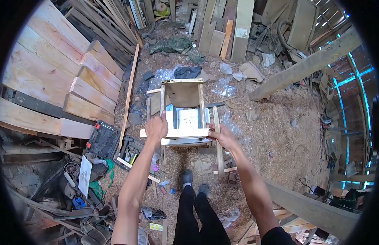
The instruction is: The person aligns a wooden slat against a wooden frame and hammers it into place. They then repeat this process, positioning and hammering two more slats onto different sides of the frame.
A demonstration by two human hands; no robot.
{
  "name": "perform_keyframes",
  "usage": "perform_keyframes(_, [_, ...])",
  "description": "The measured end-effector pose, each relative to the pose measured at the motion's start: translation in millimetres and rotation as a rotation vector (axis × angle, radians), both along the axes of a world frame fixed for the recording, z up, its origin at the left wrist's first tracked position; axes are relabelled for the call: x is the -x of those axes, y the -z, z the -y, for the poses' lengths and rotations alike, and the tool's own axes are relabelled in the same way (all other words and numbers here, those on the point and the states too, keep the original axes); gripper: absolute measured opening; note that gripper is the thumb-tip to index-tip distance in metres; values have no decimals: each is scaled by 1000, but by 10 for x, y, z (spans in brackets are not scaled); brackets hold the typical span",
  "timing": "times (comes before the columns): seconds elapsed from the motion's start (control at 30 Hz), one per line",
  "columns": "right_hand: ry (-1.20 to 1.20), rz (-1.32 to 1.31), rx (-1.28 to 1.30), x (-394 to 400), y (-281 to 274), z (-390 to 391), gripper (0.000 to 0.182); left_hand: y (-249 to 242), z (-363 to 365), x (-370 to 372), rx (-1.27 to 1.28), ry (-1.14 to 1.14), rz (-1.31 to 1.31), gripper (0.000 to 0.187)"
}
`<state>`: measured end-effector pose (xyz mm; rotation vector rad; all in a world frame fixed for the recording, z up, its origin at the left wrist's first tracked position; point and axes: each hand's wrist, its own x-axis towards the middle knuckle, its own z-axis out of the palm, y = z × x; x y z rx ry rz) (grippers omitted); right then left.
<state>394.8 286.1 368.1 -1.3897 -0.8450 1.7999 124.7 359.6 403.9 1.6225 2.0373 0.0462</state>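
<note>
A small box-like wooden frame (201, 96) stands in front of me, with a panel at its far side and a white sheet showing inside. Across its near side lies a pale wood strip (183, 132). My left hand (156, 127) is closed over the strip's left part, against the frame's left upright. At the strip's right end, my right hand (222, 136) pinches it between thumb and fingers, some of which are hidden below. A long wooden bar (219, 159) with a dark piece at its top passes right beside my right hand.
Stacked planks (46, 81) rise on the left, beside an opened black tool case (103, 139). A long thin batten (129, 94) leans there. Sawdust covers the floor (279, 139), with plastic scraps strewn about. A thick slanting beam (303, 65) stands at right; boards (242, 30) lean at the back.
</note>
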Motion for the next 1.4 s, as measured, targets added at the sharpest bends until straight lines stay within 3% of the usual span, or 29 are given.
perform_keyframes(0.03, [-31,14,-41,-9,9,-35,52,57,4,-34,0,0,-4,54])
perform_keyframes(0.1, [-23,15,-41,-21,12,-25,52,197,63,-119,-672,84,-144,42])
perform_keyframes(0.13, [-13,19,-45,-33,6,-31,52,108,77,-227,-673,82,-145,42])
perform_keyframes(0.2, [-3,23,-42,-40,-14,2,51,-28,165,-518,-570,321,244,35])
perform_keyframes(0.23, [-5,55,-61,-19,-62,23,49,115,189,-641,-647,373,195,37])
perform_keyframes(0.3, [-9,101,-97,-60,-219,-19,47,290,213,-752,-546,410,113,40])
perform_keyframes(0.4, [3,538,-13,-37,-819,182,28,276,228,-728,-540,375,88,42])
perform_keyframes(0.43, [-2,535,-7,-73,-806,290,28,257,239,-699,-533,373,85,42])
perform_keyframes(0.5, [-12,714,-166,-135,-772,623,23,194,245,-654,-318,358,88,42])
perform_keyframes(0.57, [4,722,-159,-41,-914,877,23,231,223,-633,-389,351,74,42])
perform_keyframes(0.63, [21,746,-154,31,-1081,1104,23,186,264,-679,-284,341,96,43])
perform_keyframes(0.7, [5,733,-374,133,-1195,1123,24,210,237,-708,-334,312,71,45])
perform_keyframes(0.97, [60,756,-287,316,-1051,996,22,156,254,-694,-241,340,48,52])
perform_keyframes(1.03, [-50,912,-334,312,-1063,962,24,192,229,-678,-263,347,48,52])
perform_keyframes(1.13, [-152,897,-261,255,-885,929,23,210,246,-691,-272,344,14,51])
perform_keyframes(1.27, [-53,907,-309,232,-972,894,21,226,265,-696,-297,345,29,51])
perform_keyframes(1.4, [-140,870,-204,254,-1027,868,21,145,271,-683,-275,329,13,52])
